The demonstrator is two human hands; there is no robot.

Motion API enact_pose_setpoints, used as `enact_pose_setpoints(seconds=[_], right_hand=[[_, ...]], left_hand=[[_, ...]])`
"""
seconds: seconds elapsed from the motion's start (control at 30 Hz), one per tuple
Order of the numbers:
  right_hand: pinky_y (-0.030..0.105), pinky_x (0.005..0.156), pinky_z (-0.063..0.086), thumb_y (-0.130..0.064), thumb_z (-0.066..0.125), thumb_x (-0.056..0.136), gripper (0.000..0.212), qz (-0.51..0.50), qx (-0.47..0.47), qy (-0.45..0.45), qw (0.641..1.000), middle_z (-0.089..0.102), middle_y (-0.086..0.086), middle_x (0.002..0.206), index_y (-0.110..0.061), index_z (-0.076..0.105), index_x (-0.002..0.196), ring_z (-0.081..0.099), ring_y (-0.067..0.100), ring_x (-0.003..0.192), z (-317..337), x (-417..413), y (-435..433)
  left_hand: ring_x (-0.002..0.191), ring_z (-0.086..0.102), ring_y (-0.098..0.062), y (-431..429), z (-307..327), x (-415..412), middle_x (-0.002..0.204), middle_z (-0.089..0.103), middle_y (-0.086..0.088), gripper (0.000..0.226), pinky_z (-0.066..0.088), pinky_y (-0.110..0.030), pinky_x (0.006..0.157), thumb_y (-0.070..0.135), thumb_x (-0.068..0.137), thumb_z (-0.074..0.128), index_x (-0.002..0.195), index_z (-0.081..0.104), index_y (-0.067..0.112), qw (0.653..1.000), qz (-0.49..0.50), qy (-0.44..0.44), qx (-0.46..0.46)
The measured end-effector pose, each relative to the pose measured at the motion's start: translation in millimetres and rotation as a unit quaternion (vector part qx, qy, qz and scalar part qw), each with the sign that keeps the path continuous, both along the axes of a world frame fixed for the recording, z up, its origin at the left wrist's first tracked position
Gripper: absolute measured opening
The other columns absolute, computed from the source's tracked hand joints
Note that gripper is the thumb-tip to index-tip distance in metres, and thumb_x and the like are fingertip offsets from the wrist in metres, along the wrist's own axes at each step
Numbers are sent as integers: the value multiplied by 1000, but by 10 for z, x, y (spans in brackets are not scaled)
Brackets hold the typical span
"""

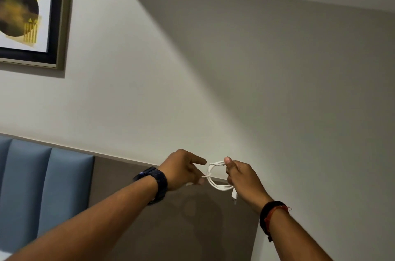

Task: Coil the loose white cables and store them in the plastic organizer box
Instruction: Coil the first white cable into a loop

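Observation:
A white cable (213, 177) is wound into a small coil and held up in the air in front of the wall. My right hand (241, 177) grips the coil's right side, with a white plug hanging just below it. My left hand (183, 170) pinches the cable's loose end at the coil's left side, its forefinger pointing out toward the coil. The plastic organizer box is out of view.
A framed picture (32, 15) hangs on the wall at the upper left. A blue padded headboard (42, 186) stands at the lower left, beside a grey-brown panel (192, 228) behind my arms.

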State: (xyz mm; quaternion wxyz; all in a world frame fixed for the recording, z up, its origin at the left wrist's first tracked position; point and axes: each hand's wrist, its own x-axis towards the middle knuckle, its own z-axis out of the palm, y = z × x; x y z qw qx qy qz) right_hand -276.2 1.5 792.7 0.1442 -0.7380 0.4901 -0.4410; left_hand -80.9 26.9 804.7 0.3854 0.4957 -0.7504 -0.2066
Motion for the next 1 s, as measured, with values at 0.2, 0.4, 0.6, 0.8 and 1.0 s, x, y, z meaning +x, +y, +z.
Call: enact_pose_setpoints(seconds=[0.2,0.4,0.6,0.8,1.0], right_hand=[[30,54,29,-41,38,97,46,42,56,-77,995,31,-8,50,-20,35,57,28,11,47,-32,-29,50],[21,41,26,-39,40,98,52,126,131,-248,952,26,-7,45,-23,34,49,23,9,39,-9,78,75],[29,50,23,-36,36,100,47,125,111,-256,952,25,-5,48,-19,31,56,22,11,46,20,193,103],[28,53,22,-35,37,99,50,143,108,-271,946,23,-3,52,-20,34,52,20,11,49,6,275,131],[27,51,28,-38,36,99,51,170,153,-310,923,26,1,54,-16,37,53,24,12,50,33,187,196]], left_hand=[[67,67,-1,13,-120,101,70,75,4,28,51,-19,65,4,83,63,76,56,30,994,23,-18,-106],[75,62,-10,-76,-268,-28,81,74,6,9,45,-22,70,11,81,69,80,75,19,967,116,17,-227],[78,69,-12,-60,-338,-298,86,77,2,11,49,-19,72,14,81,69,87,78,19,961,174,109,-185],[74,67,-21,-48,-352,-526,77,75,-7,20,55,-29,74,13,79,57,83,77,12,935,120,334,-26],[83,72,-17,-101,-318,-479,86,76,-8,24,57,-34,82,12,70,81,93,74,9,926,62,372,21]])
